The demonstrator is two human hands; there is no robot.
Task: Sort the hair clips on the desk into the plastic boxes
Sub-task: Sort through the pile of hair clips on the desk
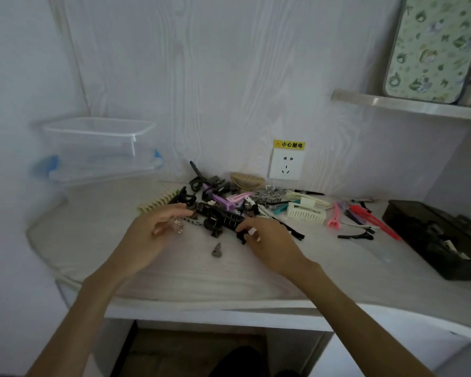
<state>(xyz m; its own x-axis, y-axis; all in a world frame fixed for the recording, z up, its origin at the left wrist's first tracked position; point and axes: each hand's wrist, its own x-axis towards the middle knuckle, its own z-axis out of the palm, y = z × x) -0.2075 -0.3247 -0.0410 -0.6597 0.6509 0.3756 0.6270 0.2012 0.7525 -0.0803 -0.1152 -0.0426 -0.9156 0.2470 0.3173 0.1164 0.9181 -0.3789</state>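
while most of the hair clips (229,210) are still heaped mid-desk, the sort looks barely begun, maybe not begun at all. the clear box (98,137) at back left, stacked on another clear box with blue latches (104,165), looks empty, tho the plastic is see-thru & blurry so can't be sure. the dark box (435,238) at the right edge of the desk (174,276) holds a few bits, can't tell what

left hand (158,227) hovers at the pile's left edge, fingers loosely curled round a small clear pinkish clip (172,227), prob just picked. right hand (259,235) has fingers bent down onto a black clip (241,236) at the pile's near side; looks like a pinch but blur makes it hard to confirm

left to do: nearly everything. black claw clips tangled in the middle, purple & pink ones (229,198) behind, a beige comb clip (158,201) at left, a white comb clip (306,212) and red & pink flat clips (365,216) spread toward the dark box, one small grey clip (217,250) alone near the front

around: a wall socket (284,163) w/ yellow warning label behind the pile, a metal shelf (408,104) top right w/ a floral board (430,47) leaning on it

in the way: clips are interlocked so lifting one may drag others; clear boxes sit well apart from the pile, a reach across for either hand
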